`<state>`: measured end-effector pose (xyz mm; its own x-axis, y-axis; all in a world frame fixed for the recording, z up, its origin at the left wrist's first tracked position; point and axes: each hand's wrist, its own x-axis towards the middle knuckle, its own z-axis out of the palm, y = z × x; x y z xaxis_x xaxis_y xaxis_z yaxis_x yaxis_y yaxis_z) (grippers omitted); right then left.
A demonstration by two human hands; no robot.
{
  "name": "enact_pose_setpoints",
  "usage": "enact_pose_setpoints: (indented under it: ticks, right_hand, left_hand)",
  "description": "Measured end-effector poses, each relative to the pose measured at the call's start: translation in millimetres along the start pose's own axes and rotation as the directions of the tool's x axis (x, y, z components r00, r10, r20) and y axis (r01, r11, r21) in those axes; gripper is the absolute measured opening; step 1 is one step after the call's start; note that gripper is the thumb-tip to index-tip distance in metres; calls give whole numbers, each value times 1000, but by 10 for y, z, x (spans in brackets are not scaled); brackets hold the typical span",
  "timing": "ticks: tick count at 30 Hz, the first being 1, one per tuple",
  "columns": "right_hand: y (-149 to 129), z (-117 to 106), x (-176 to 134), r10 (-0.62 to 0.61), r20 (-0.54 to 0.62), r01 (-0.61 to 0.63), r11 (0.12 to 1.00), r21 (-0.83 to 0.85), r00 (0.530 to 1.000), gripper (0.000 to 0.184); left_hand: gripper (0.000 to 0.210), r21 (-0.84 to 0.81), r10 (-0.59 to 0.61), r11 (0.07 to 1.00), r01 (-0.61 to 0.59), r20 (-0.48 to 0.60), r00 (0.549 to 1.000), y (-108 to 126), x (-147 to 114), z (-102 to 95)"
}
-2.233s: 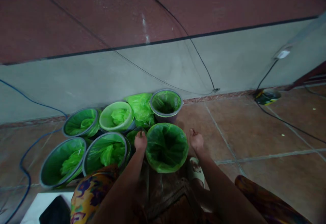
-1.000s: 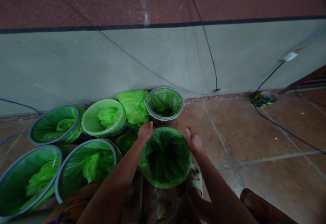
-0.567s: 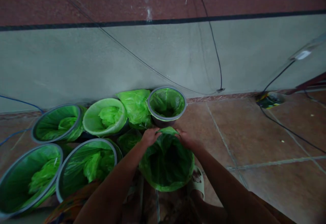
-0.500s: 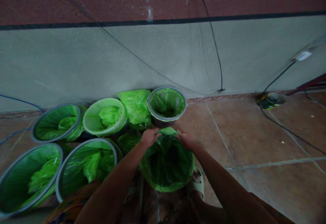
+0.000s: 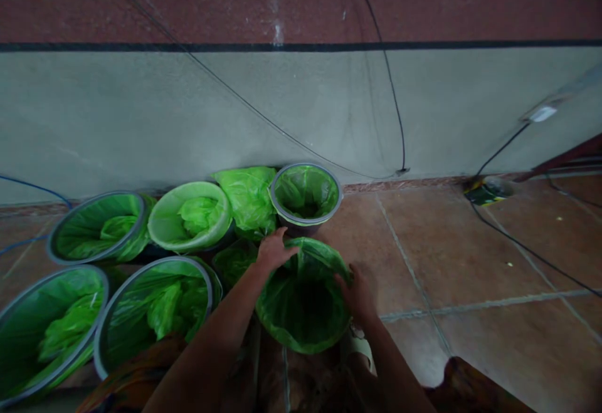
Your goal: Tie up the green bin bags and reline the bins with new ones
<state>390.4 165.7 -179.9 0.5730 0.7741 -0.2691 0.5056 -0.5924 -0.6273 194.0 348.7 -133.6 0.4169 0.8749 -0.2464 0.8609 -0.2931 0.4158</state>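
A bin lined with a green plastic bag (image 5: 305, 331) stands upright between my feet, its mouth facing up. The green bin liner (image 5: 324, 251) is folded out over the rim all round. At the far left of that rim, my left hand (image 5: 275, 253) has its fingers apart, with the thumb reaching over the edge. My right hand (image 5: 360, 294) straddles the right side of the rim, thumb inside and fingers outside, holding the liner edge. Just beyond is a smaller lined bin with a grey rim ring (image 5: 305, 219).
Several green-lined bins (image 5: 157, 319) stand at the left, with crumpled bags inside. A stuffed green bag (image 5: 247, 200) leans against the wall (image 5: 291, 106). Black cable (image 5: 531, 250) crosses the tiles at right, near a cut-down container (image 5: 489, 191).
Both hands have let go of the liner's far edge and moved apart. That edge now lies over the rim. My right hand has come nearer along the right side.
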Motion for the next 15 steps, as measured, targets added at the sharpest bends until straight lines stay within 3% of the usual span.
enact_pose_setpoints:
  ticks: [3,5,8,10,13,15]
  right_hand:
    - [-150,-139,151,2,-81,-3,1000,-15,997,66]
    - [-375,-216,368,-110,-33,107,991,-78,993,60]
    - [-752,-214,711,-320,120,335,932,-137,940,50]
    - [-914,-128,870,-385,238,423,897,-131,891,47]
    - [-941,58,969,-412,384,485,868,-111,826,44]
    - [-858,161,970,-429,416,514,850,-115,802,43]
  left_hand:
    - [55,-96,-130,987,132,27,991,-48,3,-53]
    - [48,-108,-153,981,159,66,986,-67,-8,-49]
    - [41,-81,-53,995,59,69,996,-74,-65,24]
    - [38,-53,38,998,-36,32,999,-83,-125,95]
    - [37,-36,112,993,-113,-44,993,-126,-212,181]
    - [36,-33,136,990,-139,-78,988,-166,-247,211]
